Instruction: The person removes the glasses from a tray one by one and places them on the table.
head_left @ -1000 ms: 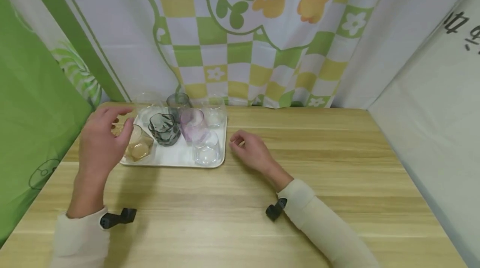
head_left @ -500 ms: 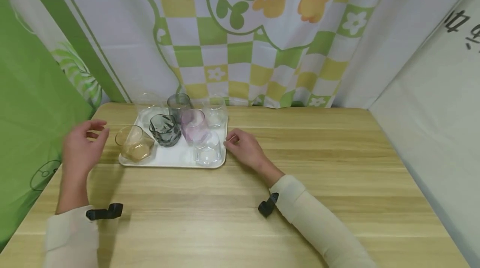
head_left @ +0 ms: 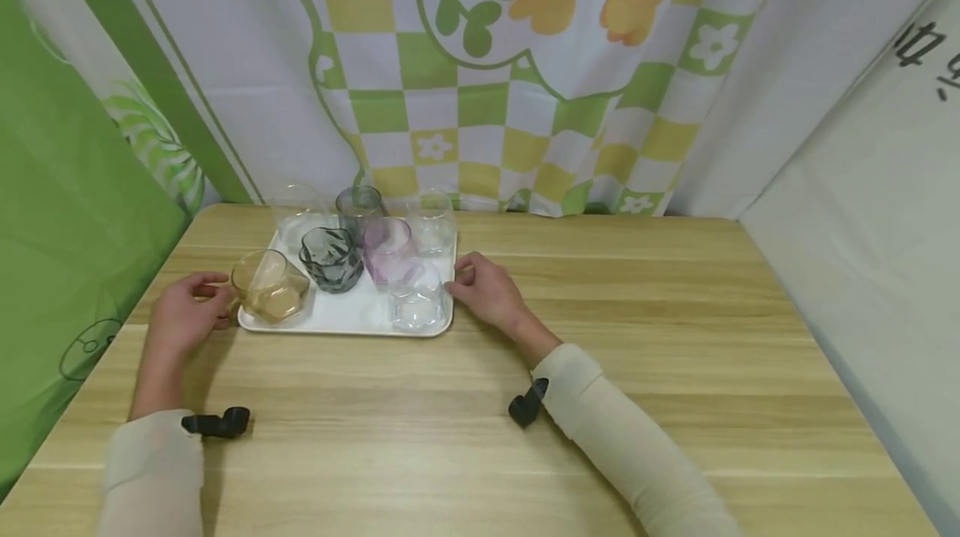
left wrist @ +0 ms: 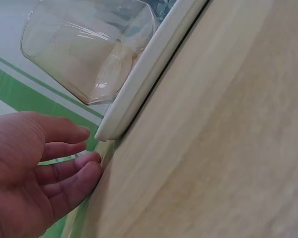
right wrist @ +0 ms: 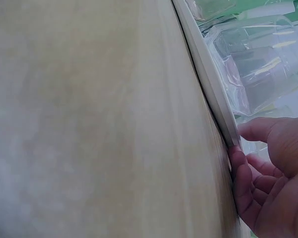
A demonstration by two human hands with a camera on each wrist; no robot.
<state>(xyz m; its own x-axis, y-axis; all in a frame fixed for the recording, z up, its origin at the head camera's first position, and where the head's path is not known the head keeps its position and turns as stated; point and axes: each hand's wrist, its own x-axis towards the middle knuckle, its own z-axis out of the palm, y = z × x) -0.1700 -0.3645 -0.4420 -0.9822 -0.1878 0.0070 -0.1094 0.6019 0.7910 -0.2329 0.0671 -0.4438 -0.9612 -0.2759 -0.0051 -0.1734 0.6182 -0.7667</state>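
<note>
A white tray (head_left: 348, 320) on the table holds several drinking glasses. At its left is an amber glass (head_left: 273, 291); a dark grey faceted glass (head_left: 330, 262) and a pink glass (head_left: 387, 249) stand mid-tray, with a clear glass (head_left: 415, 303) at the front right. My right hand (head_left: 487, 291) pinches the tray's right rim, thumb (right wrist: 258, 130) on top and fingertips under the edge. Beside the left end, my left hand (head_left: 187, 312) has loosely bent fingers; the left wrist view shows a small gap between its thumb (left wrist: 64, 130) and the tray corner.
Behind the front glasses stand a smoky grey glass (head_left: 362, 208) and clear glasses, one at the back right (head_left: 431, 224). A patterned curtain (head_left: 480, 103) hangs just beyond the wooden table's (head_left: 420, 437) back edge. Green cloth (head_left: 67, 228) hangs along the left side.
My left hand swung left from over the amber glass, then came back right and lower toward the tray's left end. My right hand moved left onto the tray's right rim. The tray stayed put.
</note>
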